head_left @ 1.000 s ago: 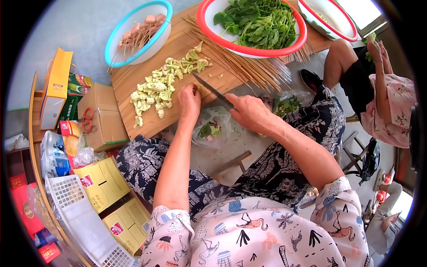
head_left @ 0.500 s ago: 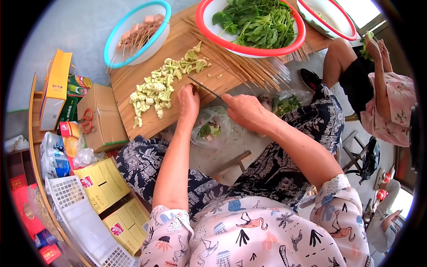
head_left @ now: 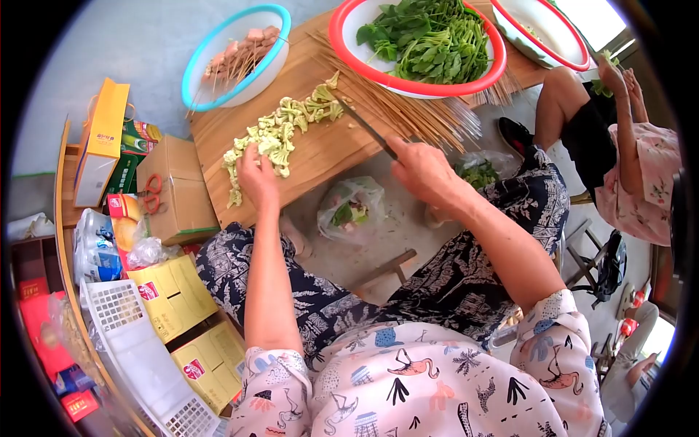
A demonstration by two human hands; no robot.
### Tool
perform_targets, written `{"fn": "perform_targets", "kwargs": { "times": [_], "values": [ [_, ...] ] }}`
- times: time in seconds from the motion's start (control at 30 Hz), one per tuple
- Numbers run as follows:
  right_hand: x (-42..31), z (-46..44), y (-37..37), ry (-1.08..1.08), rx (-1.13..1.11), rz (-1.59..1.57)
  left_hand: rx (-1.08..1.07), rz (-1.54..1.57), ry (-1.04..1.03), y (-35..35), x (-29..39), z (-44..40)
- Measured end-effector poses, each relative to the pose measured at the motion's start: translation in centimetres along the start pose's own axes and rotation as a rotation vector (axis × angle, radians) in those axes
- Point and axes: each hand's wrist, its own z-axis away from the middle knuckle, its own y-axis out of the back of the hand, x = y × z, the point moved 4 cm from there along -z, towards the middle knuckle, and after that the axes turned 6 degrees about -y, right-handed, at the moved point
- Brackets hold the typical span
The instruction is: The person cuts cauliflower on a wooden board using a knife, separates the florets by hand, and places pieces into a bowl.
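Note:
My right hand [head_left: 429, 173] grips a kitchen knife [head_left: 370, 130], its dark blade slanting up and left over the wooden board [head_left: 320, 164]. My left hand [head_left: 257, 178] is at the near-left end of a long heap of pale green cauliflower florets [head_left: 280, 131]. Its fingers are bent and drawn together among the pieces, apparently on a floret partly hidden by them. Beyond the knife, a bundle of bamboo skewers [head_left: 408, 113] lies across the board.
A blue-rimmed basin [head_left: 195, 81] holds skewered meat; a red-rimmed basin [head_left: 338, 40] holds leafy greens. Below the board sits a plastic bag [head_left: 371, 200] with scraps. At left are a cardboard box [head_left: 178, 189] and red scissors [head_left: 151, 193]. Another person [head_left: 633, 160] sits at right, holding greens.
My left hand has moved left from beside the knife tip to the cauliflower heap. The knife in my right hand has shifted slightly right, away from the left hand.

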Motion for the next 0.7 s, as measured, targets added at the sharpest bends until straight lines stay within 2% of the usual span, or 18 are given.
{"fn": "perform_targets", "kwargs": {
  "times": [0.03, 0.17, 0.23, 0.37, 0.43, 0.57, 0.7],
  "values": [
    [0.1, 0.1, 0.3, 0.025, 0.08, -0.004, 0.039, -0.042, -0.038, 0.7, -0.1, -0.3],
    [0.1, 0.4, 0.4, 0.028, 0.075, -0.046, 0.047, 0.001, -0.134, -1.4, 1.7, -2.0],
    [0.2, 0.3, 0.3, 0.017, 0.063, -0.037, -0.163, 0.093, -0.23, -5.0, 3.6, -3.1],
    [0.8, 0.1, 0.0, -0.027, 0.01, -0.028, -0.28, 0.096, -0.308, -10.7, 7.8, -4.1],
    [0.9, 0.1, 0.2, -0.041, 0.004, -0.02, -0.275, 0.115, -0.436, -13.0, 8.6, -4.0],
    [0.7, 0.2, 0.7, -0.037, 0.011, -0.047, -0.399, 0.063, -0.434, -15.1, 7.5, -4.0],
    [0.5, 0.4, 1.0, -0.013, 0.052, -0.063, -0.308, 0.042, -0.413, -12.1, 8.8, -4.4]
  ]
}}
